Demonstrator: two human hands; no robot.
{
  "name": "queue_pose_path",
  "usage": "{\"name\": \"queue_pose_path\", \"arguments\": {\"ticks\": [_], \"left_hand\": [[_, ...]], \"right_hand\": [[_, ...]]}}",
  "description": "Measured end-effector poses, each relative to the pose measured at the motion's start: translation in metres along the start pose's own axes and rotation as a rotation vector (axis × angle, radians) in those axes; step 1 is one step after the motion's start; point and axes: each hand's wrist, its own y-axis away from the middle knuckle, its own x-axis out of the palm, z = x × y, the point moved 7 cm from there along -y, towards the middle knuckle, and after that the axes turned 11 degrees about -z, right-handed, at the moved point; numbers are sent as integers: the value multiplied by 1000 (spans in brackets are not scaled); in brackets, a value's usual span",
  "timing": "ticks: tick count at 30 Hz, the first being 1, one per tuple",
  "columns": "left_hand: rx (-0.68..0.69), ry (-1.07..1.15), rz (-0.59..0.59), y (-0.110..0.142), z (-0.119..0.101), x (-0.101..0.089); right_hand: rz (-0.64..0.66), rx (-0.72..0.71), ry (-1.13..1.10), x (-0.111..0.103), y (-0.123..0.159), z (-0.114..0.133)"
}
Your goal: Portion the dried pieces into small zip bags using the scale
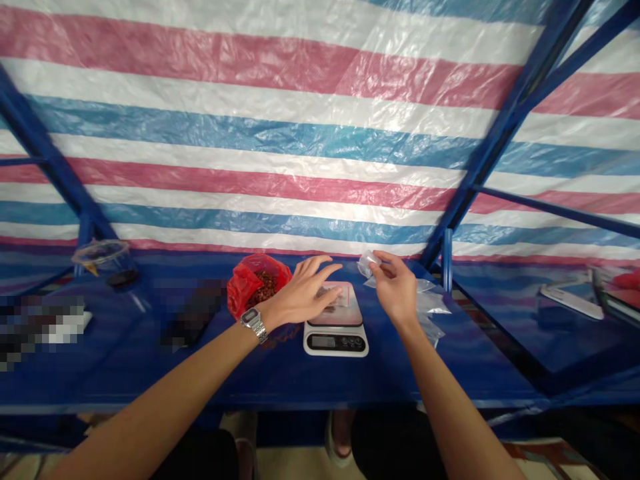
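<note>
A white kitchen scale (pixel 336 342) with a small display sits on the blue table. On its plate lies a small clear zip bag (pixel 341 297) with a little dark content. My left hand (pixel 306 290), wearing a metal watch, hovers over the plate with fingers spread; its thumb is by the bag, and whether they touch I cannot tell. Left of the scale stands an open red plastic bag (pixel 240 283) of small brown pieces, partly behind my left wrist. My right hand (pixel 396 287) is closed on a small clear plastic cup (pixel 369 264), right of the scale.
Several clear plastic bags (pixel 431 303) lie beside my right wrist. A clear plastic tub (pixel 103 257) and a blurred dark object (pixel 196 312) are to the left. A white phone (pixel 573 300) lies at far right. Blue metal posts (pixel 460 193) and a striped sheet (pixel 280 147) stand behind.
</note>
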Motion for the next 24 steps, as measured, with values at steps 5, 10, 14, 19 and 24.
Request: {"name": "queue_pose_path", "arguments": {"ticks": [5, 10, 14, 19, 24], "left_hand": [[-112, 21, -160, -9, 1, 4], [-144, 46, -211, -4, 5, 6], [-122, 40, -165, 12, 9, 7], [-110, 6, -178, 27, 9, 8], [-12, -29, -108, 19, -2, 9]], "right_hand": [[-19, -94, 70, 6, 2, 15], [-98, -220, 73, 13, 5, 38], [-64, -292, 82, 17, 15, 49], [-76, -272, 120, 8, 20, 43], [-127, -210, 139, -3, 18, 34]]}}
